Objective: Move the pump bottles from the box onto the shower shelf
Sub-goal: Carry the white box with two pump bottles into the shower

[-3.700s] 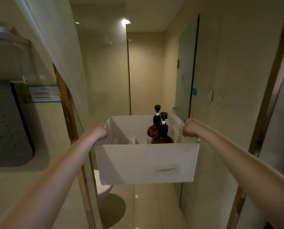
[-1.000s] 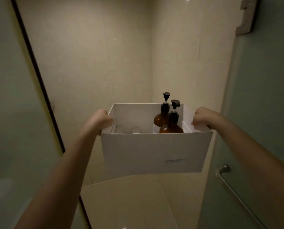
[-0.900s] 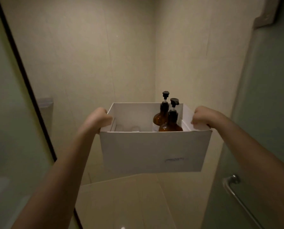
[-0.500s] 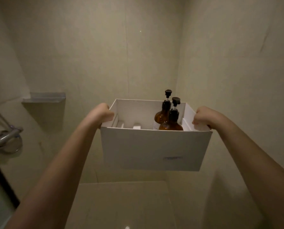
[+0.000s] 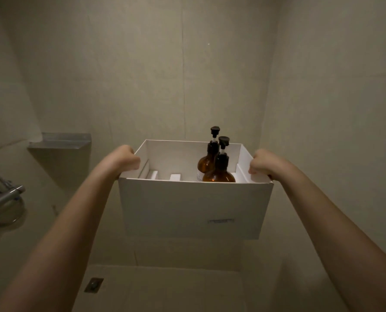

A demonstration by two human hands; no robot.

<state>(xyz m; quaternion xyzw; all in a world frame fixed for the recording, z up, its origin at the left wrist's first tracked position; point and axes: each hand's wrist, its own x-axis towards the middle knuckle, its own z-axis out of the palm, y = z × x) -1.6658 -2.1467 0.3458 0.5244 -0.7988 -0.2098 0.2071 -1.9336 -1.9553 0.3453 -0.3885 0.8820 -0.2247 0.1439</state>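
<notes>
Head view: white box (image 5: 187, 206) held in the air inside shower stall, left hand (image 5: 125, 157) fisted over left rim, right hand (image 5: 262, 162) fisted over right rim. Two amber pump bottles (image 5: 219, 170) upright in right rear of box, touching, black pumps above rim. White dividers (image 5: 175, 176) in left part, contents unclear. Shower shelf (image 5: 60, 141) on wall to left, well apart.

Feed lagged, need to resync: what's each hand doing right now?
Left hand: closed on the box's left rim.
Right hand: closed on the box's right rim.
</notes>
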